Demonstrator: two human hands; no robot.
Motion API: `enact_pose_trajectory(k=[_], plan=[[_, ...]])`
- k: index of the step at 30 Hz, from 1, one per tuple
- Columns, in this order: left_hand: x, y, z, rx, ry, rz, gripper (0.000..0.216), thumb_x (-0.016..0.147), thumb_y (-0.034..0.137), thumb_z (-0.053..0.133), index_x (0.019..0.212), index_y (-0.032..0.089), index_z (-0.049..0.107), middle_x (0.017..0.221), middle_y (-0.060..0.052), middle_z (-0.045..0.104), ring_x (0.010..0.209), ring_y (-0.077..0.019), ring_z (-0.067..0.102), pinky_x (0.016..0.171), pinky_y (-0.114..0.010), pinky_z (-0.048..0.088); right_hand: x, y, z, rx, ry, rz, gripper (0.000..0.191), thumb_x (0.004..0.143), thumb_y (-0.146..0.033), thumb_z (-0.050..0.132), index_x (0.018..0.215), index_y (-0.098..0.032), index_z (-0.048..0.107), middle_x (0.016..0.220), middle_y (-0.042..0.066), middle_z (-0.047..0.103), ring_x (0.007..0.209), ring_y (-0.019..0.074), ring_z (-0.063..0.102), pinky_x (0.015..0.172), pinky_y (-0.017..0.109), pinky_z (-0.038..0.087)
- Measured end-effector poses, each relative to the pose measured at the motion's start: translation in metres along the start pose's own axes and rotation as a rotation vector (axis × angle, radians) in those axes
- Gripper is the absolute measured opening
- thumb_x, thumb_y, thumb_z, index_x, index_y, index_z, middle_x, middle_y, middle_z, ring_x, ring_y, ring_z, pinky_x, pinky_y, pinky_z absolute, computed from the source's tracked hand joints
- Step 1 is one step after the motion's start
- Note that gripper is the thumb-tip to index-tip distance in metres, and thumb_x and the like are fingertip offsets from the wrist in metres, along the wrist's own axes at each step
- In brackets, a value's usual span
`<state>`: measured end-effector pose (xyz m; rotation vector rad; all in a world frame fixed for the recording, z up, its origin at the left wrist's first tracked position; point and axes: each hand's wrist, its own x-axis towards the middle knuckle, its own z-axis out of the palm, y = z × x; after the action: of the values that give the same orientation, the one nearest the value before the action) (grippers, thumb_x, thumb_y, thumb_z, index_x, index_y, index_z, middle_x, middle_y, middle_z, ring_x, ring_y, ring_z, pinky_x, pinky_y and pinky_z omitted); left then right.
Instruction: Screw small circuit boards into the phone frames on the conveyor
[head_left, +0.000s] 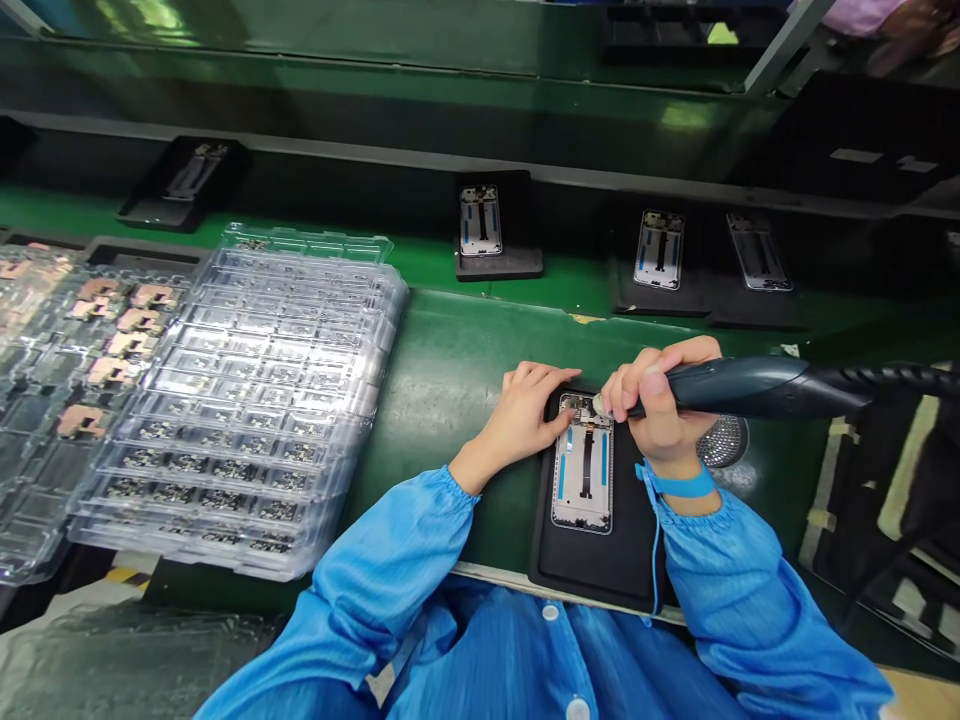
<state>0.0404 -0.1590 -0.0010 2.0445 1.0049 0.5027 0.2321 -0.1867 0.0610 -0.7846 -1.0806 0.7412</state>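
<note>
Head view showed me the right hand (661, 415) closed firmly around a dark, glossy handheld tool (742, 387), its tip at the upper end of a silver rectangular phone frame (582, 468). That frame lay on a flat black tray (600, 572) upon the green tabletop (442, 370). I saw the left hand (528, 412) loosely spread, thumb over the frame's upper left, though whether it pressed I couldn't tell.

Premises: electronics assembly workshop. Opened phone frames (571, 480) lie in black trays (555, 562) on and beyond the green counter (442, 350), beside stacked clear trays (377, 345) of small electronic parts. Blue smock (487, 650) and wrist strap (686, 485) are worn.
</note>
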Motion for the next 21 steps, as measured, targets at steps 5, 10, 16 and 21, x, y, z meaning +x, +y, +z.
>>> enact_pose_trajectory(k=[5,10,16,21], plan=[[0.0,0.002,0.0,0.0,-0.01,-0.009,0.059,0.123,0.036,0.079,0.18,0.025,0.078,0.162,-0.016,0.084,0.154,-0.0389,0.066,0.138,-0.059,0.056,-0.002,0.002,-0.001,-0.003,-0.002,0.013,0.05,0.114,-0.057,0.1,0.109,-0.033,0.058,0.068,-0.014,0.06,0.039,0.0117,0.048,0.043,0.028,0.051],[0.001,0.001,0.001,-0.001,-0.014,-0.004,0.059,0.122,0.035,0.079,0.18,0.025,0.077,0.162,-0.016,0.084,0.155,-0.0389,0.066,0.137,-0.06,0.056,-0.001,0.007,-0.001,-0.005,-0.034,0.023,0.046,0.115,-0.054,0.101,0.112,-0.033,0.061,0.071,-0.014,0.061,0.042,0.0109,0.051,0.044,0.026,0.055],[-0.006,0.001,-0.003,-0.014,0.08,0.035,0.055,0.124,0.033,0.073,0.178,0.023,0.077,0.166,-0.018,0.082,0.158,-0.0386,0.068,0.14,-0.06,0.059,0.003,0.017,0.005,-0.018,-0.093,0.086,0.039,0.116,-0.046,0.1,0.113,-0.032,0.064,0.076,-0.014,0.061,0.044,0.0102,0.05,0.045,0.027,0.057],[-0.042,0.011,-0.014,0.029,0.245,0.033,0.043,0.13,0.028,0.062,0.167,0.026,0.084,0.155,-0.016,0.086,0.153,-0.0354,0.072,0.137,-0.057,0.063,0.001,0.02,0.006,0.001,-0.128,0.101,0.033,0.115,-0.036,0.098,0.111,-0.031,0.066,0.076,-0.013,0.061,0.045,0.01,0.049,0.046,0.027,0.054]])
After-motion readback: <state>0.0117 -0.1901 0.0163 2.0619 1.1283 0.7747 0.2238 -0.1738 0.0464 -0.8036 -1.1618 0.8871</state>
